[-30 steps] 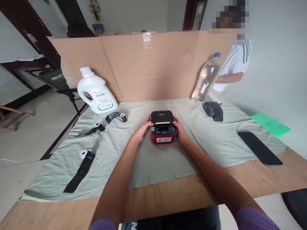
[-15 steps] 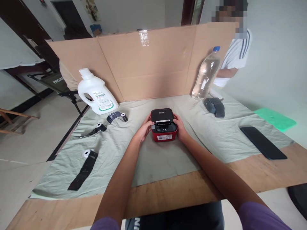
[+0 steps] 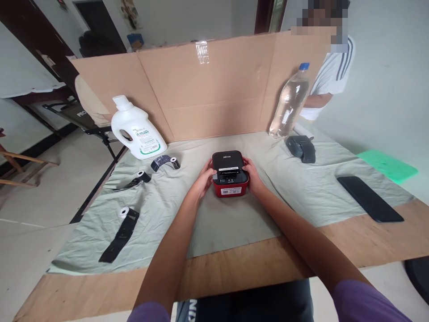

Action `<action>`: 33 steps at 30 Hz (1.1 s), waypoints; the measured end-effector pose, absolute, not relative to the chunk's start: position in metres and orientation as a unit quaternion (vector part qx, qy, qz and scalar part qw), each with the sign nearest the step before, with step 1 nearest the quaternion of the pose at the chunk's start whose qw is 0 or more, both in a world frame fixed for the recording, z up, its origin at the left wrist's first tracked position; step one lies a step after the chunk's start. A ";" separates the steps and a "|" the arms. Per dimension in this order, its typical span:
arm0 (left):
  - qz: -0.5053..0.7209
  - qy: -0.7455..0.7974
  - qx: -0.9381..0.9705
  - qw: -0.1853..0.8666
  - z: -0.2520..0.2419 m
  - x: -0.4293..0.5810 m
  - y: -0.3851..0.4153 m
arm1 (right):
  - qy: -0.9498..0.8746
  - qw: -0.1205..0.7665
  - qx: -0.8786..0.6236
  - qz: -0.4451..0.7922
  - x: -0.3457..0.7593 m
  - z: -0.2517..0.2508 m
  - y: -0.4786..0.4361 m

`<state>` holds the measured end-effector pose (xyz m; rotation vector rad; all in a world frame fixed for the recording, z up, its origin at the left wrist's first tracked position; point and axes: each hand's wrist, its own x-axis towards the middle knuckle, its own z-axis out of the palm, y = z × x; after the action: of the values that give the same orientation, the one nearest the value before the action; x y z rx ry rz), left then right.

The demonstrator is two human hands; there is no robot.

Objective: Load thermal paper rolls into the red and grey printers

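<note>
A small red and black label printer (image 3: 229,174) sits upright on the grey-green cloth (image 3: 221,228) in the middle of the table. My left hand (image 3: 204,180) grips its left side, the thumb by the front slot. On the opposite side my right hand (image 3: 252,176) holds it, thumb on the top edge. To the left lie three rolls with black strips unrolled: one near the front (image 3: 119,235), one in the middle (image 3: 142,177), one farther back (image 3: 165,163).
A white detergent bottle (image 3: 139,129) and a clear water bottle (image 3: 289,105) lean against a cardboard screen (image 3: 214,94). At right are a black device (image 3: 300,148), a dark phone (image 3: 368,197) and a green sheet (image 3: 388,165). A person (image 3: 331,71) is behind the screen.
The whole view has shifted slightly. Both hands keep the same hold on the printer, which has not visibly moved on the cloth.
</note>
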<state>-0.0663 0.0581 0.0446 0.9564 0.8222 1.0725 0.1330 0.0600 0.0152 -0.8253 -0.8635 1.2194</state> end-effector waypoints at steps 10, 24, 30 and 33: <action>0.445 0.337 0.468 0.685 0.049 -0.073 0.059 | -0.403 0.651 -0.341 0.546 0.135 0.008 0.055; 0.432 0.400 0.426 0.688 0.046 -0.074 0.064 | -0.378 0.653 -0.349 0.555 0.137 0.012 0.055; 0.486 0.410 0.515 0.575 0.054 -0.089 0.077 | -0.396 0.659 -0.328 0.548 0.136 0.009 0.052; 0.570 0.458 0.602 0.319 0.057 -0.119 0.089 | -0.398 0.660 -0.317 0.552 0.137 0.007 0.052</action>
<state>-0.1188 0.0887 0.0567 1.5845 1.2056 1.5000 0.1369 0.0522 0.0073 -0.7175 -0.9016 1.2501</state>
